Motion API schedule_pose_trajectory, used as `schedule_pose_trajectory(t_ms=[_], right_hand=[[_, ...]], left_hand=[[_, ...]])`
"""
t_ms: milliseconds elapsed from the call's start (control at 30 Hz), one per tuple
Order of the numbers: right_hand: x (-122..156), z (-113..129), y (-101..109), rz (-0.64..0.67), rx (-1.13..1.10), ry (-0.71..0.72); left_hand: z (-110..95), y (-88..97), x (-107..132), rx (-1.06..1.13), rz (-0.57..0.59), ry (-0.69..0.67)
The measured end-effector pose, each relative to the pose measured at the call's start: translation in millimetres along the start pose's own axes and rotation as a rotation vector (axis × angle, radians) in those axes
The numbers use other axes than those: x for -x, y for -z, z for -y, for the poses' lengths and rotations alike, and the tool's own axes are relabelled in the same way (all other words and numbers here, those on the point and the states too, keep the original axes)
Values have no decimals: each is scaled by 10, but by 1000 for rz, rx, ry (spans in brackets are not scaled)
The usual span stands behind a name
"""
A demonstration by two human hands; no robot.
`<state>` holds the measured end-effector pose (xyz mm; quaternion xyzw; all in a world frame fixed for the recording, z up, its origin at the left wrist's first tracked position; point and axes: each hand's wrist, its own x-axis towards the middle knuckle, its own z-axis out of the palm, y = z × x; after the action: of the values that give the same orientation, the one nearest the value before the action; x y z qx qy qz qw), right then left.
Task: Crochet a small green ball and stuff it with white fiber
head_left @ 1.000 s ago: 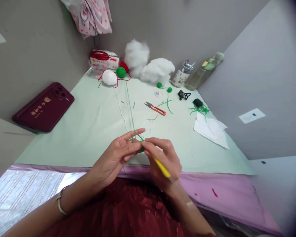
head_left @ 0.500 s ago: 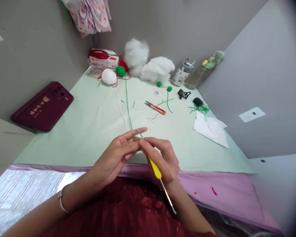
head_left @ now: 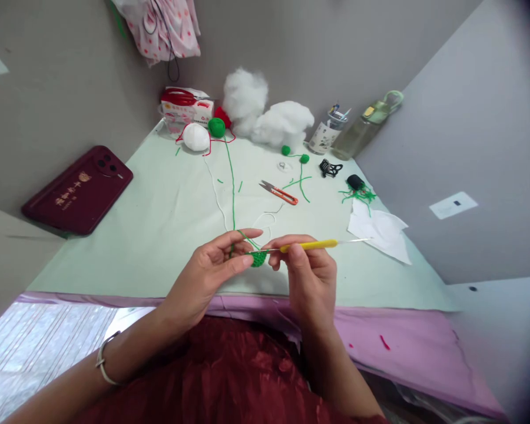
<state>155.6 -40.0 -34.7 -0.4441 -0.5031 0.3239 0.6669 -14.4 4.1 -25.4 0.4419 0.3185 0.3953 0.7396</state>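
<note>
Between thumb and fingers, my left hand [head_left: 212, 268] pinches a small rounded piece of green crochet [head_left: 258, 258]. Green yarn [head_left: 232, 191] passes over its raised index finger and runs back to the green yarn ball [head_left: 216, 127]. My right hand [head_left: 311, 277] is closed on the yellow handle of a crochet hook [head_left: 309, 245], held nearly level. The hook's thin metal tip lies against the top edge of the green piece, and its other metal end points right. Whether a loop sits on the tip is too small to tell.
Orange thread snips [head_left: 279, 192] lie beyond my hands, among green yarn scraps. White yarn [head_left: 215, 191] trails from a white ball [head_left: 196, 137]. Behind are white stuffing [head_left: 282, 122], a pen cup [head_left: 325, 134] and a bottle [head_left: 361, 129]. A dark red phone [head_left: 77, 191] leans at left.
The crochet hook has swung from slanting down toward me to nearly level, pointing right. My right hand has turned and shifted right, and the green crochet piece now shows.
</note>
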Motion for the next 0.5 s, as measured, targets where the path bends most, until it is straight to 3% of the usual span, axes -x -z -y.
schedule_pose_trajectory(t_ms=[133,367,433,500], right_hand=[[13,65,8,12,126,49],[103,20,-49,135,665,598],[122,-31,-60,97,756,671],[125,-50,-58,62,729,645]], left_hand=[[-12,18,5,-83,-37,-46],[31,-34,27,-213,-149,-168],[23,-56,16,-79,-112,-81],[-4,-62,-2,100,-33,79]])
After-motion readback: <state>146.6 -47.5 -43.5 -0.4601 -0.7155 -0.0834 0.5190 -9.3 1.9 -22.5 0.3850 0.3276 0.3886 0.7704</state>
